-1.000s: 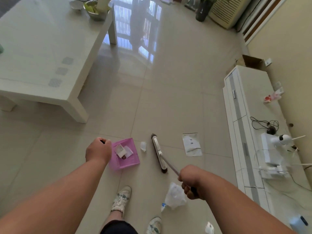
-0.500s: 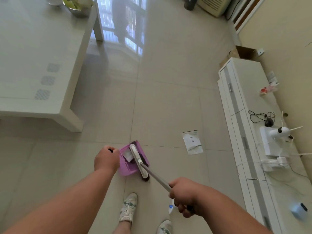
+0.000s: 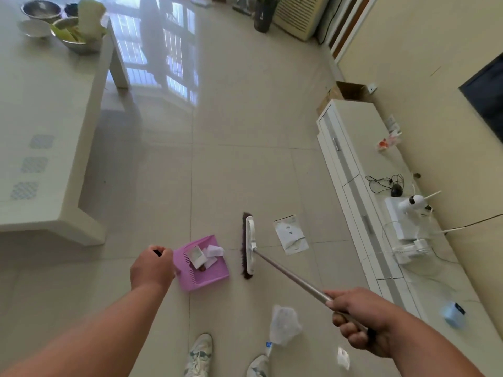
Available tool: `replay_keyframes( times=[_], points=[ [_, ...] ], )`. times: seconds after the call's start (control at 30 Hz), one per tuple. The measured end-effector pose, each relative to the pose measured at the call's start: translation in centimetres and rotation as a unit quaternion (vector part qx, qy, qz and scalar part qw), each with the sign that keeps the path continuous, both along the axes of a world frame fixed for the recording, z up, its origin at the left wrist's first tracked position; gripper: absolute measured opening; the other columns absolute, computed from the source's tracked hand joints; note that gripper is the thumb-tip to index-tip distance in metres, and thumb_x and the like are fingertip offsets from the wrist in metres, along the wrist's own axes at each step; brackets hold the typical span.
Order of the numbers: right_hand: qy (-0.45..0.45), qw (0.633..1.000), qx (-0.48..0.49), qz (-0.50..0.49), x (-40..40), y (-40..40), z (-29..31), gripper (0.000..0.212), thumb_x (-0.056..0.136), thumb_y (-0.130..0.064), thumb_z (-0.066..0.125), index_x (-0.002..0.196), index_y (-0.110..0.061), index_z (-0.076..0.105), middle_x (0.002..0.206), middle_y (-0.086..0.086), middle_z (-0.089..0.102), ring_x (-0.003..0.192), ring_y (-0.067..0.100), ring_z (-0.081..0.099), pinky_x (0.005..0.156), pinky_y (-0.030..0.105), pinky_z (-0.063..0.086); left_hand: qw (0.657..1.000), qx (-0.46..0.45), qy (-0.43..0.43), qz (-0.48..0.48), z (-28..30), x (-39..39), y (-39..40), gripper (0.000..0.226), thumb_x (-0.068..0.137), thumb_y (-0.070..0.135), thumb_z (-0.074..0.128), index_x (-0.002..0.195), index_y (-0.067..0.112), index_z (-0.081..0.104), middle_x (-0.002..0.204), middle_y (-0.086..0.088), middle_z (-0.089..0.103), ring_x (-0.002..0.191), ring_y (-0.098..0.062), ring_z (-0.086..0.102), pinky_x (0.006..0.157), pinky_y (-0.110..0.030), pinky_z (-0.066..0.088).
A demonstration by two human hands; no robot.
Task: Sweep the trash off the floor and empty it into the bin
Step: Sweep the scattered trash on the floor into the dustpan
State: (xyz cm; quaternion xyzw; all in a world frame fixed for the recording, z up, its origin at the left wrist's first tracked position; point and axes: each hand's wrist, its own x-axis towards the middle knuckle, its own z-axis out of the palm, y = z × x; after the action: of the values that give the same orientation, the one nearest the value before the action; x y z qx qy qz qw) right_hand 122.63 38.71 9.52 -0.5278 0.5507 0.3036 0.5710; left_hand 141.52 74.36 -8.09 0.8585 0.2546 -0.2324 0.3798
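A pink dustpan [image 3: 206, 276] lies flat on the tiled floor, with a small white box [image 3: 197, 255] and crumpled paper [image 3: 215, 251] in it. My left hand [image 3: 151, 269] is shut on its dark handle. My right hand [image 3: 359, 319] grips the metal pole of a broom, whose white head [image 3: 249, 246] with dark bristles rests on the floor just right of the dustpan. A flat white packet [image 3: 290, 235] lies right of the broom head. A crumpled clear plastic bag [image 3: 284, 325] and a small white scrap [image 3: 343, 357] lie near my shoes. No bin shows.
A low white coffee table [image 3: 40, 148] with metal bowls [image 3: 79, 39] fills the left. A long white TV cabinet [image 3: 362, 186] with cables, a router and a camera runs along the right wall. A cardboard box [image 3: 347, 91] stands behind it. My shoes [image 3: 200, 355] are at the bottom.
The broom head swept a white scrap into the dustpan, then pulled back to the right and now rests on the floor beside the pan. The left hand kept its hold on the dustpan.
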Motion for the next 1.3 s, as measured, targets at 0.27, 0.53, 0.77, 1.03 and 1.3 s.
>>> replay_keyframes(
  times=[0.27, 0.53, 0.77, 1.03, 1.3],
  points=[
    [-0.021, 0.997, -0.064, -0.041, 1.5, -6.6, 0.3, 0.02, 0.103, -0.005, 0.046, 0.099, -0.019, 0.06, 0.063, 0.006, 0.044, 0.047, 0.011, 0.033, 0.038, 0.016, 0.024, 0.998, -0.012, -0.003, -0.058, 0.4, 2.9, -10.2, 0.028, 0.09, 0.025, 0.054, 0.077, 0.01, 0.073, 0.07, -0.016, 0.08, 0.076, -0.04, 0.079, 0.076, -0.047, 0.063],
    [-0.004, 0.994, -0.098, -0.047, 2.3, -17.2, -2.6, 0.026, 0.101, -0.008, 0.047, 0.123, -0.016, 0.061, 0.07, 0.008, 0.044, 0.049, 0.013, 0.034, 0.038, 0.016, 0.027, 0.997, -0.037, -0.01, -0.074, -0.5, 3.6, -22.1, 0.028, 0.089, 0.033, 0.05, 0.096, 0.022, 0.075, 0.084, -0.011, 0.082, 0.088, -0.037, 0.079, 0.084, -0.045, 0.063],
    [0.045, 0.991, -0.124, 0.005, 3.7, -24.2, -7.7, 0.02, 0.097, -0.007, 0.046, 0.108, -0.007, 0.063, 0.069, 0.009, 0.046, 0.045, 0.015, 0.037, 0.039, 0.017, 0.031, 0.996, -0.033, -0.03, -0.081, -2.1, 3.2, -31.0, 0.025, 0.096, 0.03, 0.053, 0.103, 0.02, 0.074, 0.094, -0.013, 0.083, 0.099, -0.036, 0.077, 0.087, -0.043, 0.058],
    [0.061, 0.987, -0.128, 0.078, 5.3, -24.9, -11.5, 0.026, 0.095, -0.003, 0.039, 0.103, -0.001, 0.064, 0.069, 0.013, 0.051, 0.048, 0.018, 0.042, 0.049, 0.025, 0.035, 0.996, -0.004, -0.036, -0.087, -3.1, 4.6, -36.0, 0.027, 0.094, 0.023, 0.049, 0.087, 0.013, 0.073, 0.074, -0.012, 0.081, 0.084, -0.037, 0.08, 0.071, -0.037, 0.051],
    [0.017, 0.997, 0.003, 0.072, 3.9, -22.8, -10.5, 0.036, 0.098, -0.008, 0.047, 0.131, -0.014, 0.061, 0.065, 0.005, 0.045, 0.046, 0.012, 0.038, 0.04, 0.019, 0.032, 0.994, -0.004, -0.022, -0.109, -2.1, 4.0, -36.5, 0.022, 0.093, 0.017, 0.05, 0.075, 0.015, 0.064, 0.047, -0.004, 0.071, 0.07, -0.036, 0.082, 0.077, -0.046, 0.066]
  ],
)
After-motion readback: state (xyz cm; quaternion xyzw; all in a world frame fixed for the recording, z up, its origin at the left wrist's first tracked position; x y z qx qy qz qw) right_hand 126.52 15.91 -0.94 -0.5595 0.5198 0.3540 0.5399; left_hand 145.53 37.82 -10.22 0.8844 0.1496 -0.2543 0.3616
